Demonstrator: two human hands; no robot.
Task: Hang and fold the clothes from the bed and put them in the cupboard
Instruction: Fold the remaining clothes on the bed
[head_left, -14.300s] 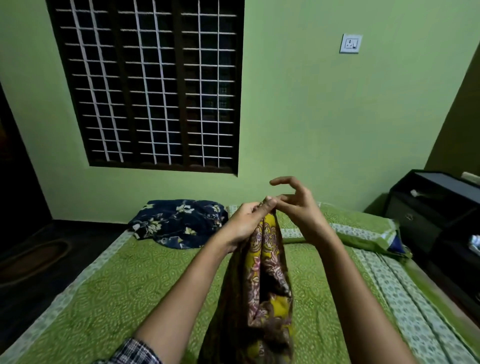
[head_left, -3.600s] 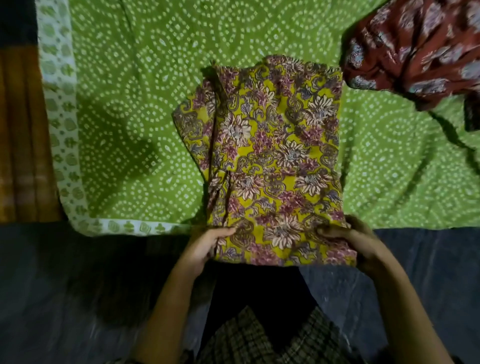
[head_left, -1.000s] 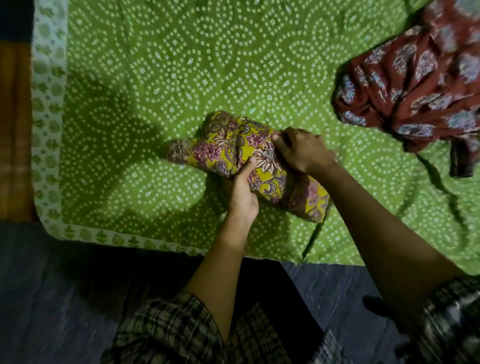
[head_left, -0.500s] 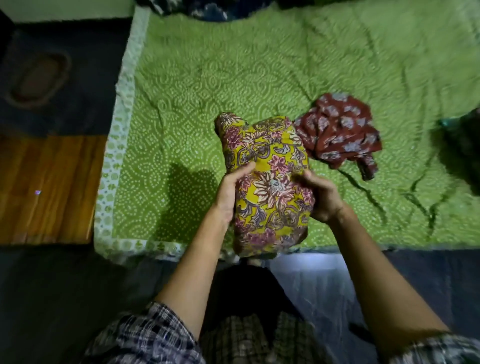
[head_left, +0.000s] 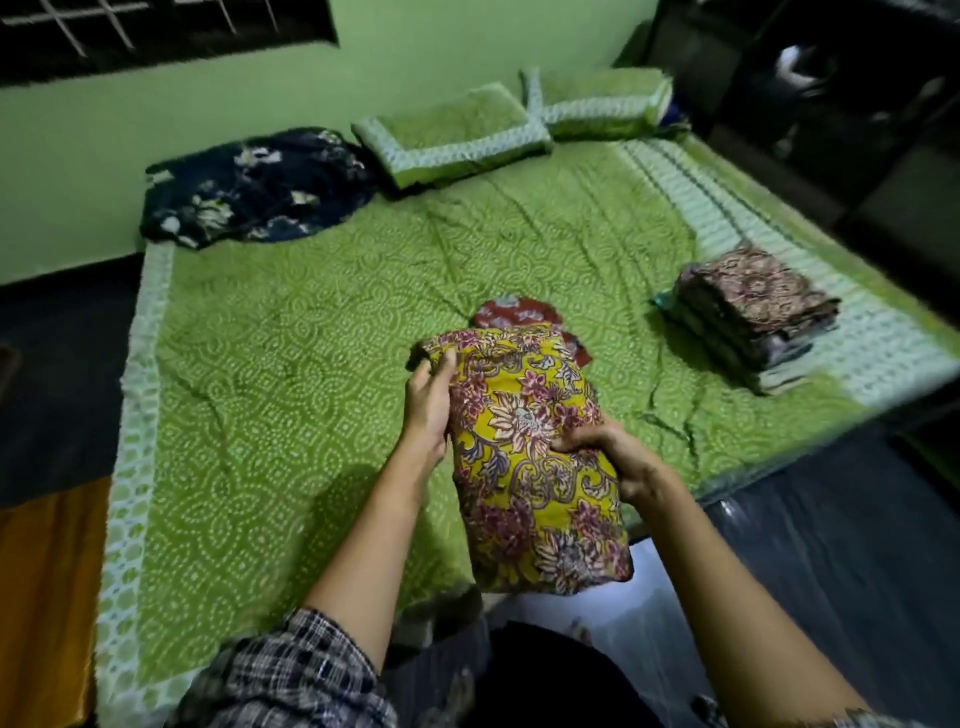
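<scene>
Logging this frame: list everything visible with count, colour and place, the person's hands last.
folded garment: one, yellow floral, held above the bed's near edge
crumpled garment: one, maroon floral, on the bed just behind it
folded stack: one, brownish prints, bed's right side
cloth: one, navy floral, bed's far left corner
pillows: two, green, at the wall end
bedsheet: one, green with white dots, covering the bed
dark furniture: black, right of the bed
left hand: grips the folded garment's left edge
right hand: grips its right edge
</scene>
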